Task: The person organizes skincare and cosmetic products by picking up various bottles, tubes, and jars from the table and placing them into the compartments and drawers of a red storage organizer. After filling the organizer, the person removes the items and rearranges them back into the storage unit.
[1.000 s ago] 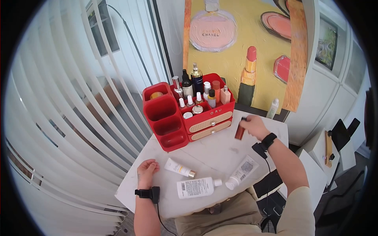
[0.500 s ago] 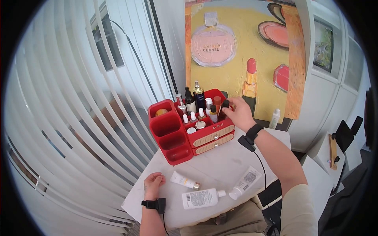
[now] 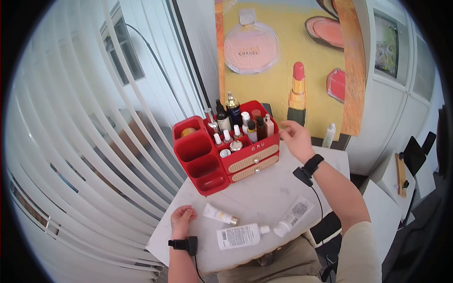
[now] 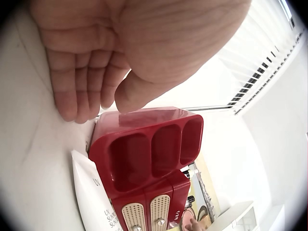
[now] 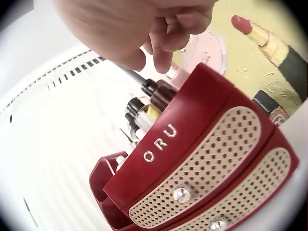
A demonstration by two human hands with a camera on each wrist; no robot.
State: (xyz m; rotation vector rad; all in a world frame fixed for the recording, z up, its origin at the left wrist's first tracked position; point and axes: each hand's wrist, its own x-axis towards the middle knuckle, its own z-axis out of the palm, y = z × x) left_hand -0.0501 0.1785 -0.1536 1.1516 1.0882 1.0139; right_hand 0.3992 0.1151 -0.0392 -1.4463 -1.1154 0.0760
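My right hand (image 3: 296, 139) hovers just right of the red organizer (image 3: 206, 183), holding nothing, its fingers loosely bent. In the right wrist view the hand (image 5: 139, 29) is above the bottles at the organizer's edge. A dark brown bottle with a black cap (image 5: 162, 95) stands inside, beside a pink bottle (image 3: 269, 125). My left hand (image 3: 182, 220) rests on the white table at the left, empty, fingers relaxed. Near it lies a white tube with a gold cap (image 3: 220, 214), also seen as a white tube (image 4: 94, 195) in the left wrist view.
A white bottle (image 3: 239, 237) and another white tube (image 3: 294, 216) lie at the table's front. Several bottles and small jars fill the organizer's right part. A small white bottle (image 3: 329, 135) stands at the back right, before a large painting (image 3: 311, 61).
The dark brown bottle went from my right hand over the table into the organizer, and the hand has let go and drawn back to the right. My left hand stays on the table.
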